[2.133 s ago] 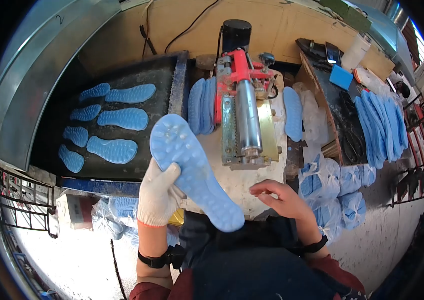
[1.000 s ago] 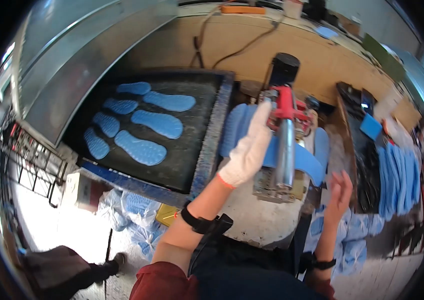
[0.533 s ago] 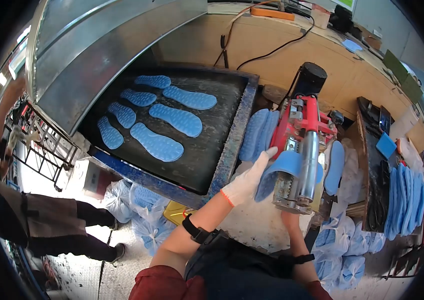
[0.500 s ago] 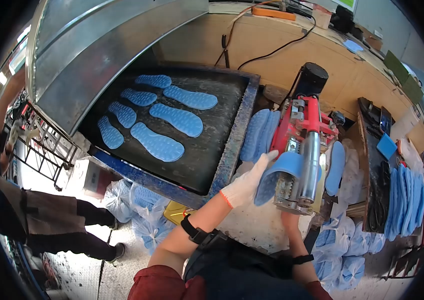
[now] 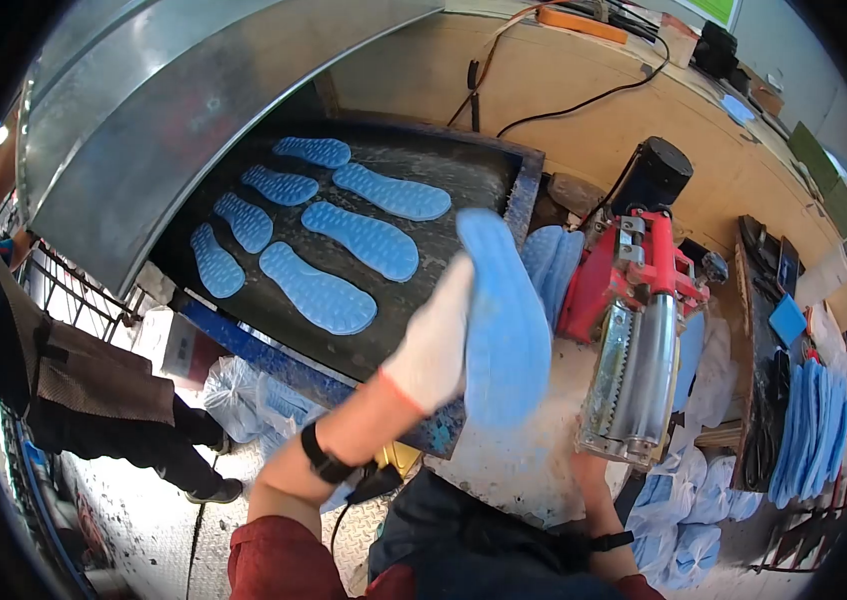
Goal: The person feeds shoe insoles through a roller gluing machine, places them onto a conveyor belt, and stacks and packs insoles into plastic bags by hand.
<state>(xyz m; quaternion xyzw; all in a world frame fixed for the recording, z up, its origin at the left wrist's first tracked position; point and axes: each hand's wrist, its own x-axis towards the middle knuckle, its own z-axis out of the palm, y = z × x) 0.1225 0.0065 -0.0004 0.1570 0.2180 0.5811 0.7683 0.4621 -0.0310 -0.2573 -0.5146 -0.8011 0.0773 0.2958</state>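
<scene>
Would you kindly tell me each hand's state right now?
Left hand: closed, holding a blue insole.
Right hand: mostly hidden by the roller machine; cannot tell.

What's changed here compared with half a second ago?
The left hand, in a white fabric glove, has moved left, away from the red metal machine with the silver roller, taking with it the long blue foot-shaped insole that was bent in there; it is now fully out. The right forearm is still below the machine's front, and seven blue insoles still lie on the black tray.
</scene>
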